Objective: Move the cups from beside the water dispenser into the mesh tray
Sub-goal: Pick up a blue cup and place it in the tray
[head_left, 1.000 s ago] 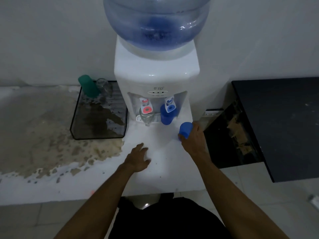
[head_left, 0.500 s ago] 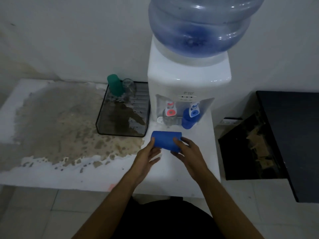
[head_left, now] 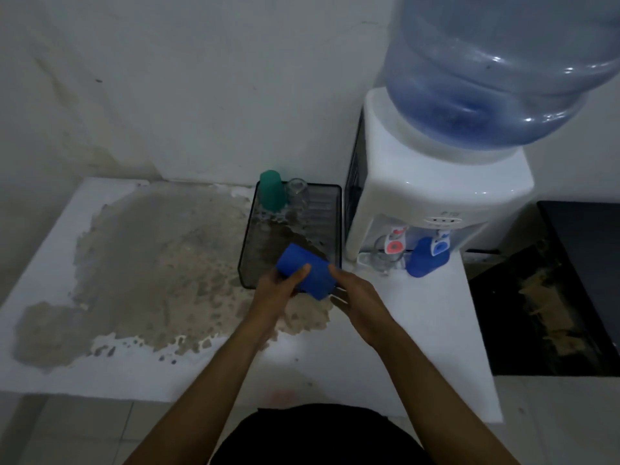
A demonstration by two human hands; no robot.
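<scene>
My left hand point(head_left: 278, 290) grips a blue cup point(head_left: 303, 273) lying on its side, held above the near right corner of the dark mesh tray point(head_left: 246, 250). My right hand point(head_left: 359, 297) is beside the cup's open end, fingers spread, thumb touching or just off the rim. In the tray's far left corner stand an upturned green cup point(head_left: 272, 191) and a clear glass point(head_left: 297, 193). Under the taps of the white water dispenser point(head_left: 429, 199) sit another blue cup point(head_left: 423, 258) and a clear glass point(head_left: 380, 255).
The white counter point(head_left: 419, 330) has a large brown worn patch point(head_left: 161, 263) left of the tray. A big blue water bottle point(head_left: 496, 65) tops the dispenser. A black cabinet point(head_left: 583, 256) stands to the right, across a gap. Tiled floor lies below the counter's front edge.
The blue cup went from my right hand beside the dispenser to my left hand and moved left over the tray's corner. The view has swung left.
</scene>
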